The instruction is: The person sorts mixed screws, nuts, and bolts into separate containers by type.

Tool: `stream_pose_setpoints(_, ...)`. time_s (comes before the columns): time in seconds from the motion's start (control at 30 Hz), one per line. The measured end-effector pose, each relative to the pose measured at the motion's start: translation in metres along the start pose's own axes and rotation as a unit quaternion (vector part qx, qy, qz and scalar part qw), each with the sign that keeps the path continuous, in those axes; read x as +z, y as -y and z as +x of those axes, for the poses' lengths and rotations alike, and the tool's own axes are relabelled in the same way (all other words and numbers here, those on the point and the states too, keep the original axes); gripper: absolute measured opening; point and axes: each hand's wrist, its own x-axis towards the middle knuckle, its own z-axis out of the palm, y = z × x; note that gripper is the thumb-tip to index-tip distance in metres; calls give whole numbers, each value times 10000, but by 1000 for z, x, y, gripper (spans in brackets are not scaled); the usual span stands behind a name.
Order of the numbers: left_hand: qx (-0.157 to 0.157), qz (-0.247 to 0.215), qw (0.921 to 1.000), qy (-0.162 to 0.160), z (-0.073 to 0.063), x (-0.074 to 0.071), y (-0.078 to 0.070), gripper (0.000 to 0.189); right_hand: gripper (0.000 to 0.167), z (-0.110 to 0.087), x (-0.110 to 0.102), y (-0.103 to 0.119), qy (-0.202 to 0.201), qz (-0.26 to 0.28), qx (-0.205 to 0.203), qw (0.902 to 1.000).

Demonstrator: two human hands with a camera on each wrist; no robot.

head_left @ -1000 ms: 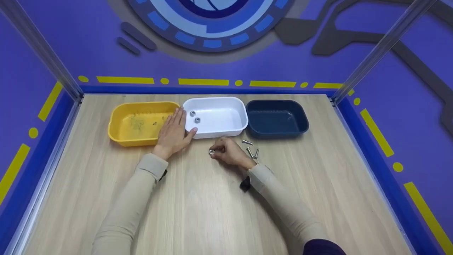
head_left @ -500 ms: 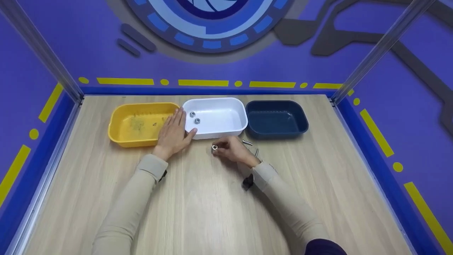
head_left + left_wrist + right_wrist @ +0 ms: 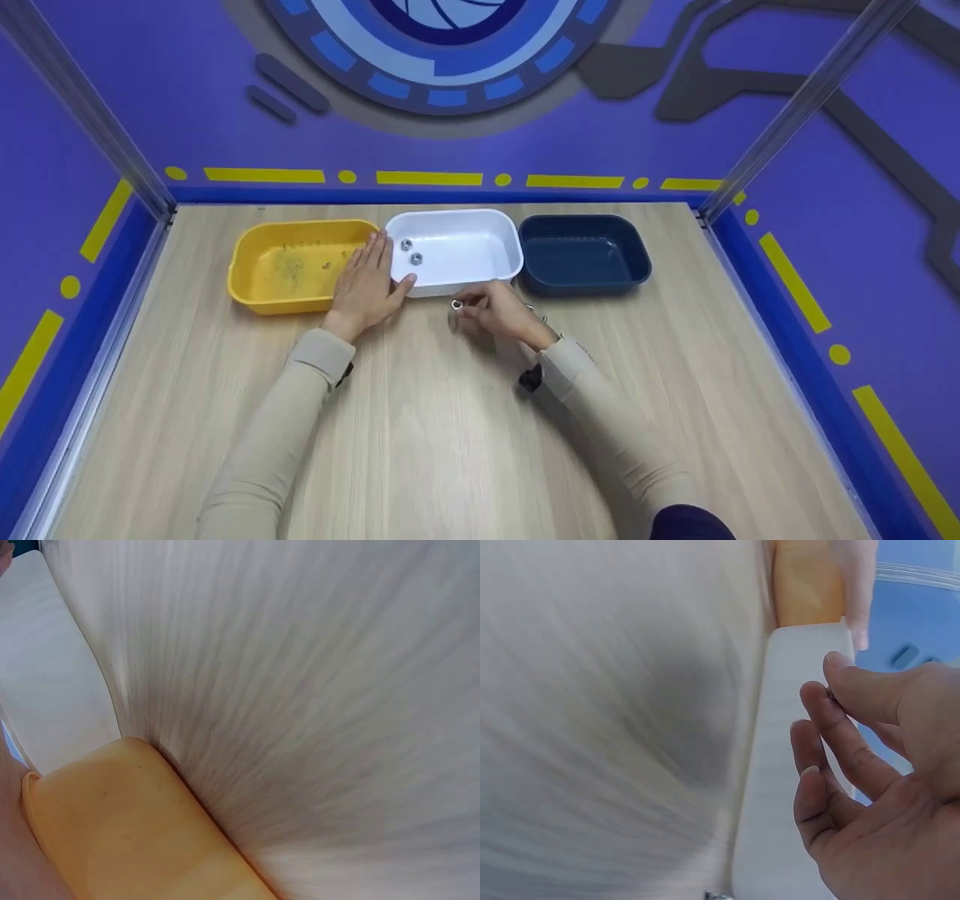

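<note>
My right hand (image 3: 496,309) pinches a metal nut (image 3: 457,305) between thumb and fingertips, in front of the white bin (image 3: 450,289). In the right wrist view the thumb and index finger meet, and the nut is mostly hidden there. Two more nuts, one of them this nut (image 3: 416,259), lie in the left part of the white bin. My left hand (image 3: 365,287) rests with straight fingers across the adjoining rims of the yellow bin (image 3: 281,306) and the white bin. Partly behind my right hand lie metal screws (image 3: 544,320) on the table.
A dark blue bin (image 3: 585,289) stands against the right side of the white one. All three bins line up near the back of the wooden table (image 3: 442,450). Purple panels (image 3: 480,135) enclose the table at the back and sides.
My right hand has lifted the nut and moved slightly away from me, toward the white bin, covering more of the screws. My left hand has stayed in place.
</note>
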Motion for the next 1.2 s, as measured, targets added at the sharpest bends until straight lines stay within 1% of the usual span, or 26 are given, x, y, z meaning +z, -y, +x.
stream_pose_setpoints(0.2, 2, 20, 10000, -56, -1, 0, 1, 89, 18, 6, -8, 8, -98, -85, -203, 9997)
stream_pose_setpoints(0.4, -22, 31, 10000, 30, -1, -1, 0, 89, 20, 14, -16, 15, -159, 11, -211, 9996)
stream_pose_setpoints(0.6, -18, 2, 10000, 40, -1, -1, -1, 89, 22, 27, -25, 18, -352, 21, -229, 9991)
stream_pose_setpoints(0.97, 5, -16, 10000, 29, 1, 0, -2, 89, 22, 53, -36, 15, -801, 61, -60, 9967)
stream_pose_setpoints(1.2, -13, -7, 10000, 54, 0, 0, -1, 89, 19, 72, -40, 15, -816, 85, 60, 9966)
